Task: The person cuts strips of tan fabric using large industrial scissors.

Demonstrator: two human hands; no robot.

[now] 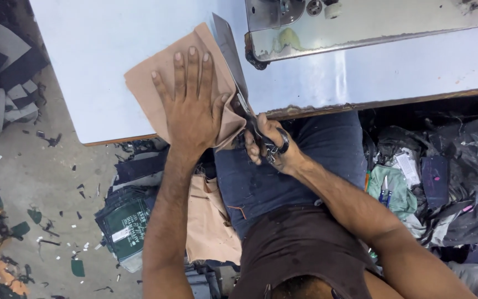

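Two hands are engaged at the near edge of the pale blue sewing table (112, 66). A tan piece of fabric (150, 83) is pinned flat on the tabletop by the left hand (192, 108), fingers spread and released, with the cloth's lower part hung over the edge. A pair of large tailor's shears (233, 61) is gripped by the right hand (269, 147), fingers clenched through the dark handle loops, and the blades are laid along the fabric's right side — just beside the left thumb. A nick to that thumb is judged the main risk, since it is kept so near the blades. A crooked cut may also be caused if the overhung cloth is dragged off the edge. The sewing machine base (372, 25) is seen at the far right corner — more tan cloth is draped on the lap below.
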